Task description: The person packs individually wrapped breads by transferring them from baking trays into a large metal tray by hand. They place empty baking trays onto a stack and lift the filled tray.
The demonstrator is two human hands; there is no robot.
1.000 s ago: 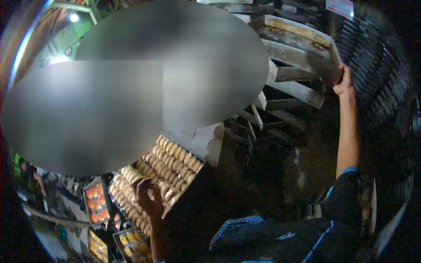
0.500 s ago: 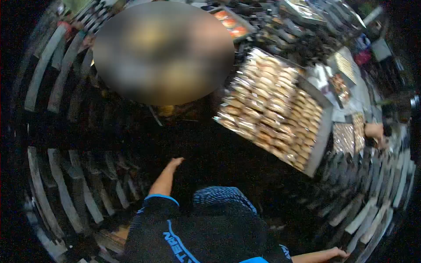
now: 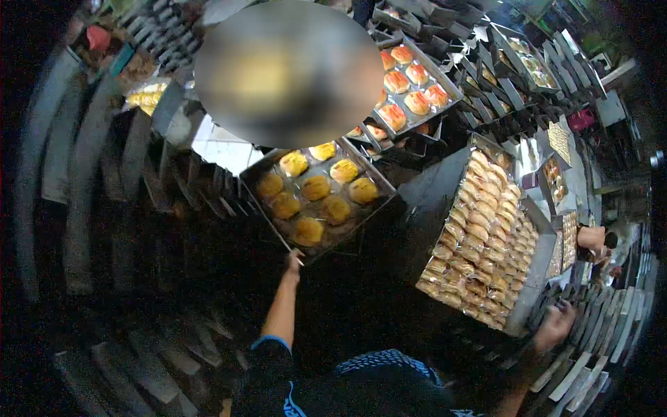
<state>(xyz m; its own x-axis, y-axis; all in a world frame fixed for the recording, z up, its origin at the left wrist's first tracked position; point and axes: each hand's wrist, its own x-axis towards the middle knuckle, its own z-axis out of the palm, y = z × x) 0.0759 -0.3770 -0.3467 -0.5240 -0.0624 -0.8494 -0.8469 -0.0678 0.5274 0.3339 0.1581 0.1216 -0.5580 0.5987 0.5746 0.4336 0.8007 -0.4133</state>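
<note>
At the near corner of a dark tray (image 3: 267, 226) of yellow-topped buns, my left hand (image 3: 294, 263) has its fingers closed on the rim. The wrapped buns (image 3: 316, 187) lie in rows in this tray. My right hand (image 3: 554, 325) is raised at the right, slightly blurred, its fingers loosely bent and apart with nothing seen in them. It is beside the lower right corner of a large tray (image 3: 538, 285) packed with rows of wrapped pale buns (image 3: 479, 229), not visibly touching it.
Behind is a tray (image 3: 441, 73) of red-topped buns. Stacked trays (image 3: 590, 333) stand at the right and more (image 3: 90, 167) at the left. Another person's arm (image 3: 592, 238) shows at the far right. A blurred oval hides the upper middle.
The view has shifted, bringing the yellow-bun tray into sight. My left hand, earlier apart from any tray, is now on its corner. My right hand has come up beside the pale-bun tray.
</note>
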